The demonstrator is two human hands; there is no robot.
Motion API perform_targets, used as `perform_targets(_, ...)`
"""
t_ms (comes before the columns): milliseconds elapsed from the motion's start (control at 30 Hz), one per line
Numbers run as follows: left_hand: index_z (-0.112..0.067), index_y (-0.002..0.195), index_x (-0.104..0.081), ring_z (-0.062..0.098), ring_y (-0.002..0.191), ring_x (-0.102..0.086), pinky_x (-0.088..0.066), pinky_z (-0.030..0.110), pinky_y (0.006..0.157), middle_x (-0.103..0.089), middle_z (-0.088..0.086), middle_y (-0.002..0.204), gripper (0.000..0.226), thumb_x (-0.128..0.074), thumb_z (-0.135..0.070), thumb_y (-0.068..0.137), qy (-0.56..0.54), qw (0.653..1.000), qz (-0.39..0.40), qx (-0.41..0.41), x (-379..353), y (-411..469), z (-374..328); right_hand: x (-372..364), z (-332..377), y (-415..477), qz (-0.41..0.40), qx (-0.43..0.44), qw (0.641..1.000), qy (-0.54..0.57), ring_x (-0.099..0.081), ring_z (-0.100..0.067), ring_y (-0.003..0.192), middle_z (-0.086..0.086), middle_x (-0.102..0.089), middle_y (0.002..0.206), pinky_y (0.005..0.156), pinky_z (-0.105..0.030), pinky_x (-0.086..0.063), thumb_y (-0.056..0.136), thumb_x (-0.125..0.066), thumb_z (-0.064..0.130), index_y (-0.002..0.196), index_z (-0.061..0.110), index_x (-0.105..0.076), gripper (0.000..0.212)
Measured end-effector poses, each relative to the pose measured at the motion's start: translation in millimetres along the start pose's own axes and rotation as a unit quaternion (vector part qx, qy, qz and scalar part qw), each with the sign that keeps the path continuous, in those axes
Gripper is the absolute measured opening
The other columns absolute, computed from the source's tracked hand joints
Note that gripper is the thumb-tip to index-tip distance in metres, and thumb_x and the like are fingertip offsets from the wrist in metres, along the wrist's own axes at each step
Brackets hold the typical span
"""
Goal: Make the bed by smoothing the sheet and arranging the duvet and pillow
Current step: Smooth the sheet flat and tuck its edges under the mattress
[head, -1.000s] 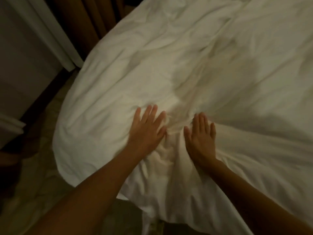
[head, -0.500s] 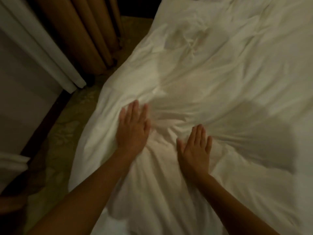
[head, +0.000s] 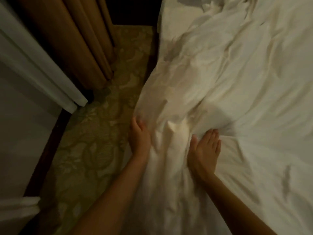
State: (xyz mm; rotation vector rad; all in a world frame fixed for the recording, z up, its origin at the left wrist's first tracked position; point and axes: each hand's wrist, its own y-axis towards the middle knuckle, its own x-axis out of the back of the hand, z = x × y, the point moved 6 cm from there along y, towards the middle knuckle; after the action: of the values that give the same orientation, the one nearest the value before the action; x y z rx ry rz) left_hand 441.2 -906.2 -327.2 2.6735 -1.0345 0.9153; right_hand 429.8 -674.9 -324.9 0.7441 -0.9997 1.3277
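Observation:
A white, wrinkled duvet (head: 237, 82) covers the bed and fills the right side of the head view. My left hand (head: 139, 136) lies along the duvet's left edge where it hangs toward the floor; its fingers are mostly straight against the cloth. Further right, my right hand (head: 205, 148) presses flat on the duvet, fingers straight and together. A bunched ridge of cloth (head: 176, 131) stands between the two hands. At the top edge there is crumpled white bedding (head: 194, 4); whether it is a pillow is unclear.
A patterned green-gold carpet (head: 94, 141) runs along the bed's left side. Brown curtains (head: 71, 39) hang at the top left beside a white frame (head: 42, 73). A pale wall with dark skirting (head: 45, 150) closes the left.
Both hands slid left across the duvet toward its side edge. My left hand went from flat on top to the hanging edge. Cloth has bunched between the hands, and more carpet shows.

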Motion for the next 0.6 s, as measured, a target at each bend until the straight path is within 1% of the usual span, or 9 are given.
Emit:
perform_targets(67, -0.009, 0.149, -0.03, 0.032, 0.137, -0.039, -0.031, 0.04, 0.113, -0.038, 0.016, 0.15, 0.074, -0.053, -0.049, 0.091, -0.093, 0.988, 0.1, 0.076, -17, 14, 16, -10, 19, -5, -0.005, -0.019, 1.0, 0.01, 0.0, -0.022, 0.149, -0.016, -0.003, 0.161, 0.119, -0.032, 0.007, 0.082, -0.001, 0.061, 0.151, -0.002, -0.004, 0.094)
perform_targets(167, -0.018, 0.154, -0.015, 0.027, 0.14, -0.035, -0.033, 0.044, 0.114, -0.03, 0.008, 0.156, 0.126, -0.063, -0.082, 0.057, -0.129, 0.953, 0.198, 0.191, -37, 22, 37, -15, 27, -8, -0.021, -0.039, 0.999, -0.004, -0.001, -0.022, 0.149, -0.016, -0.005, 0.16, 0.12, -0.034, 0.004, 0.082, -0.006, 0.063, 0.151, -0.003, -0.006, 0.095)
perform_targets(233, -0.02, 0.151, -0.027, 0.026, 0.13, -0.048, -0.042, 0.045, 0.107, -0.041, 0.006, 0.149, 0.134, -0.065, -0.09, 0.043, -0.143, 0.917, 0.268, 0.258, -41, 18, 45, -15, 25, -8, -0.027, -0.041, 0.999, -0.008, -0.002, -0.023, 0.149, -0.016, -0.006, 0.16, 0.121, -0.034, 0.003, 0.081, -0.005, 0.065, 0.151, -0.003, -0.007, 0.097)
perform_targets(300, -0.013, 0.135, -0.052, 0.023, 0.104, -0.062, -0.052, 0.038, 0.092, -0.06, 0.007, 0.129, 0.096, -0.075, -0.07, 0.063, -0.173, 0.897, 0.316, 0.257, -38, 13, 39, -14, 24, -9, -0.043, -0.036, 0.998, -0.02, -0.005, -0.025, 0.149, -0.018, -0.008, 0.16, 0.121, -0.035, 0.001, 0.078, 0.0, 0.065, 0.15, -0.005, -0.008, 0.101)
perform_targets(367, -0.009, 0.114, -0.066, 0.016, 0.083, -0.065, -0.054, 0.025, 0.073, -0.069, 0.008, 0.11, 0.049, -0.08, -0.037, 0.077, -0.194, 0.924, 0.27, 0.19, -25, 23, 24, -15, 25, -8, -0.059, -0.029, 0.997, -0.038, -0.008, -0.028, 0.148, -0.021, -0.011, 0.159, 0.121, -0.037, -0.001, 0.079, 0.002, 0.064, 0.149, -0.007, -0.01, 0.1)
perform_targets(400, -0.007, 0.105, -0.069, 0.014, 0.078, -0.063, -0.052, 0.021, 0.065, -0.071, 0.007, 0.1, 0.034, -0.079, -0.026, 0.079, -0.195, 0.942, 0.234, 0.144, -9, 31, 12, -14, 25, -8, -0.054, -0.035, 0.997, -0.043, -0.008, -0.028, 0.148, -0.021, -0.01, 0.159, 0.121, -0.037, -0.001, 0.081, 0.0, 0.064, 0.149, -0.006, -0.01, 0.099)
perform_targets(433, -0.005, 0.1, -0.07, 0.015, 0.076, -0.062, -0.049, 0.021, 0.061, -0.069, 0.005, 0.092, 0.027, -0.078, -0.02, 0.079, -0.19, 0.956, 0.2, 0.098, 11, 41, 0, -13, 26, -8, -0.044, -0.048, 0.997, -0.04, -0.006, -0.027, 0.149, -0.02, -0.008, 0.159, 0.121, -0.037, 0.0, 0.085, -0.005, 0.063, 0.15, -0.005, -0.008, 0.094)
perform_targets(500, 0.0, 0.095, -0.069, 0.016, 0.079, -0.06, -0.05, 0.027, 0.067, -0.065, 0.003, 0.085, 0.028, -0.078, -0.018, 0.076, -0.188, 0.971, 0.147, 0.028, 51, 64, -12, -12, 31, -7, -0.034, -0.079, 0.996, -0.011, -0.001, -0.023, 0.149, -0.016, -0.005, 0.161, 0.121, -0.038, 0.001, 0.096, -0.018, 0.055, 0.152, -0.001, -0.006, 0.08)
perform_targets(600, 0.001, 0.097, -0.067, 0.02, 0.082, -0.06, -0.048, 0.033, 0.075, -0.065, 0.007, 0.087, 0.026, -0.076, -0.015, 0.08, -0.144, 0.985, 0.094, 0.019, 98, 88, 11, -6, 71, -9, -0.09, -0.013, 0.996, 0.021, -0.003, -0.021, 0.149, -0.011, -0.007, 0.161, 0.12, -0.041, 0.0, 0.096, -0.02, 0.048, 0.154, 0.008, -0.011, 0.071)
